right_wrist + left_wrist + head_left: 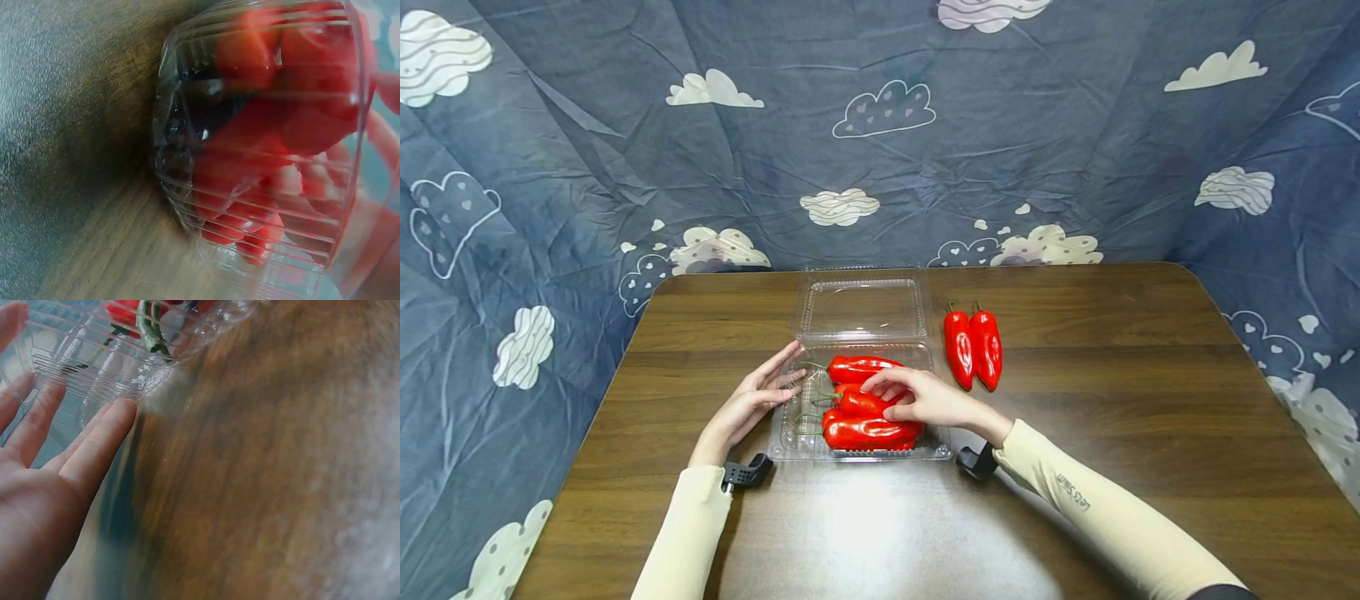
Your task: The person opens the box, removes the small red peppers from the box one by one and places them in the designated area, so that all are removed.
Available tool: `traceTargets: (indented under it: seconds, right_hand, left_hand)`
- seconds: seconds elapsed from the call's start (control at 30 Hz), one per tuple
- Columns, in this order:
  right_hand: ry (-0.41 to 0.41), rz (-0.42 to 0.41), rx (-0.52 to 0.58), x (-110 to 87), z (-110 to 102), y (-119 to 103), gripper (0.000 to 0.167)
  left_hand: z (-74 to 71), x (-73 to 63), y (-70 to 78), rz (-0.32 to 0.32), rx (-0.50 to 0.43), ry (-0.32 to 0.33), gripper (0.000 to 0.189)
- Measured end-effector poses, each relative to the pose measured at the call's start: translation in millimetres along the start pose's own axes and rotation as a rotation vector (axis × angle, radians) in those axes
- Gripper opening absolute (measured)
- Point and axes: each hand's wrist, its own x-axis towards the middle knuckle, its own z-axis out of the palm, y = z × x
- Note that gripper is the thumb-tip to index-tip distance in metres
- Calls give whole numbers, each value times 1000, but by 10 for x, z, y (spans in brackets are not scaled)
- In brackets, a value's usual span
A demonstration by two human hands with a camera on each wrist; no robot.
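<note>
I have the right grip (931, 398) part-closed, fingers and thumb curved around the middle pepper (854, 402), seemingly so it cannot roll. That pepper lies beneath my fingertips, in the clear box (785, 453), stem to the left, between a rear pepper (853, 369) and a front pepper (868, 435). My left grip (751, 403) holds nothing, fingers nearly straight at the box's left side, likely steadying such light plastic

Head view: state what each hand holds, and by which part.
Right hand grips the middle boxed pepper around its body, toward the tip; left hand holds nothing.
</note>
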Motion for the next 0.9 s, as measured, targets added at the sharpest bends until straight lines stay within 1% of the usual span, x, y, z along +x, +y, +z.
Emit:
traceTargets:
  seconds: [0.17, 0.3, 0.43, 0.63, 0.9]
  right_hand:
    - [-19, -27, 2, -8, -17, 14, 37]
    - [-49, -55, 9, -9, -30, 19, 37]
    - [-74, -51, 8, 2, -36, 27, 39]
    - [-85, -30, -18, 8, -39, 41, 37]
    - [-123, -31, 0, 1, -56, 31, 37]
  left_hand:
    - [-14, 5, -12, 11, 1, -13, 71]
    - [-12, 4, -9, 7, 0, -7, 72]
    - [-12, -5, -13, 8, 7, -7, 72]
    - [-7, -14, -13, 9, 14, -7, 72]
    - [-9, -6, -16, 5, 11, -7, 71]
